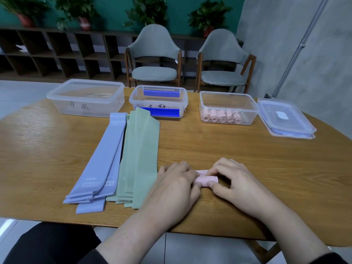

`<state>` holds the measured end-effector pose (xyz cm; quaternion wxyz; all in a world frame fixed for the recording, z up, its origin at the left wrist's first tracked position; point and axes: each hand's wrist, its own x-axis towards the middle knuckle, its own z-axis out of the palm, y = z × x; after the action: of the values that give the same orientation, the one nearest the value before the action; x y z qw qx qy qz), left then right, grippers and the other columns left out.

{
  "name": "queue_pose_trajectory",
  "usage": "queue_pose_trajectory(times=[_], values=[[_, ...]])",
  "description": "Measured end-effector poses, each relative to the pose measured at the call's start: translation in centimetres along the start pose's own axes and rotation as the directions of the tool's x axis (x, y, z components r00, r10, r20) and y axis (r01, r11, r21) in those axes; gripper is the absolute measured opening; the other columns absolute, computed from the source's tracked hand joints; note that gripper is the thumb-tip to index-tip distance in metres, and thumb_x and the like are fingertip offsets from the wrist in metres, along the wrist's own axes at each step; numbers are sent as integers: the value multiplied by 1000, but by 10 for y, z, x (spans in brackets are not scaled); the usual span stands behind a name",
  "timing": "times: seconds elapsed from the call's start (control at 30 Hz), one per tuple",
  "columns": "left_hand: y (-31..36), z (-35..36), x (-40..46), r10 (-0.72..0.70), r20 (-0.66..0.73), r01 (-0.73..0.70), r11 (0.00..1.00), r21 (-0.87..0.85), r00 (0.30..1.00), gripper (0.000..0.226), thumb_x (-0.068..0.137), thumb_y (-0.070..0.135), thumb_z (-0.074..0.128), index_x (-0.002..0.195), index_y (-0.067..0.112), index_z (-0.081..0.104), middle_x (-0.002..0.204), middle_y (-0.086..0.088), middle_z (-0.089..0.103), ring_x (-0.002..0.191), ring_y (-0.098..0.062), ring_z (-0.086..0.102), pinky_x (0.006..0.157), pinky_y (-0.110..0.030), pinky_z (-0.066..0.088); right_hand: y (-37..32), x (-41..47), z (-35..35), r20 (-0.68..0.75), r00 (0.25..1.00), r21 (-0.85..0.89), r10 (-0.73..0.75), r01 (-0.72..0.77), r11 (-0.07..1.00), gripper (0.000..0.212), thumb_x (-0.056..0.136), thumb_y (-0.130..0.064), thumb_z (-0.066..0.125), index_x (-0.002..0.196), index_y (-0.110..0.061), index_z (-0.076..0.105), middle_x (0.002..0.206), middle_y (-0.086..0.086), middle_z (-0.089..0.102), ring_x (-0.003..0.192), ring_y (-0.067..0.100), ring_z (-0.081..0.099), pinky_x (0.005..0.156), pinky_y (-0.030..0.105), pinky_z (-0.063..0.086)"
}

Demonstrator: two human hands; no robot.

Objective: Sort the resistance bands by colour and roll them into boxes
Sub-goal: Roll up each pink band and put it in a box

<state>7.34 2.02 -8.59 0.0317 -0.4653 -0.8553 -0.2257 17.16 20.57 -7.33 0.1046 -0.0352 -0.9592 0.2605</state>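
A pink resistance band [206,179], rolled into a short tube, lies on the wooden table [247,153] near its front edge. My left hand [177,185] grips its left end and my right hand [238,183] pinches its right end. To the left lie flat stacks of green bands [141,149] and lavender-blue bands [102,161]. At the back stand three clear boxes: a large one [85,97] on the left, a middle one [159,101] with blue clips, and a right one [227,107] holding several pink rolls [222,116].
Stacked clear lids [285,119] lie at the table's right end. Two grey chairs [154,56] stand behind the table, with dark shelving and potted plants along the back wall. The table's front edge runs just below my wrists.
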Motion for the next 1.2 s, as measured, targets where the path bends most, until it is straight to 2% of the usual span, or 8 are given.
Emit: queue_pose_trajectory(times=[0.23,0.47,0.57,0.73,0.83,0.93,1.07,1.2], values=[[6,-9,10,-45,45,44,999,26,998,18,99,41,44,111,32,55,105,13,55,104,-13,51,95,-36,35,5,5,4,-53,999,116,-1,7,993,5,86,-39,66,90,-36,67,99,-18,58,105,8,54,93,38,42],[5,-13,21,-78,23,76,994,74,997,34,102,52,42,111,32,67,108,11,52,103,-16,52,93,-39,40,9,8,9,-178,984,77,-30,44,996,3,91,-29,69,90,-31,71,98,-18,53,103,10,51,88,15,35],[1,-10,19,-9,48,2,990,143,999,38,97,60,46,116,34,64,112,13,52,107,-14,50,93,-39,39,11,7,10,-188,980,39,-71,80,996,12,94,-31,65,98,-27,75,97,-18,56,100,9,53,89,22,40],[-4,-9,25,20,56,-29,986,166,998,32,102,50,42,124,35,60,116,13,55,110,-16,50,92,-37,38,9,8,13,-171,984,19,-58,62,998,31,85,-40,73,115,-31,71,100,-20,59,101,5,51,92,37,44],[3,-18,40,120,31,-121,992,38,992,31,102,44,41,128,35,55,112,16,60,109,-12,51,93,-35,40,8,10,12,-230,973,41,-29,40,998,27,87,-34,72,113,-32,70,97,-18,62,97,7,55,91,40,45],[14,-21,57,138,-66,-147,976,-159,988,38,97,27,61,134,28,52,106,20,64,107,-9,53,93,-26,39,11,10,7,-339,938,163,70,-14,987,22,86,-29,72,107,-35,68,98,-22,67,99,1,61,91,30,46],[26,-7,74,242,-40,-243,970,-25,970,36,100,27,60,134,17,61,122,0,66,110,-24,57,96,-43,46,22,6,2,-361,913,223,192,-115,968,18,84,-26,75,99,-32,67,99,-22,71,100,-6,64,87,17,47],[24,15,69,281,-54,-277,958,72,958,41,104,36,50,142,22,55,138,3,58,110,-24,57,87,-44,50,31,1,0,-334,905,242,264,-188,952,14,85,-33,74,98,-33,69,98,-23,71,97,-5,62,81,13,42]])
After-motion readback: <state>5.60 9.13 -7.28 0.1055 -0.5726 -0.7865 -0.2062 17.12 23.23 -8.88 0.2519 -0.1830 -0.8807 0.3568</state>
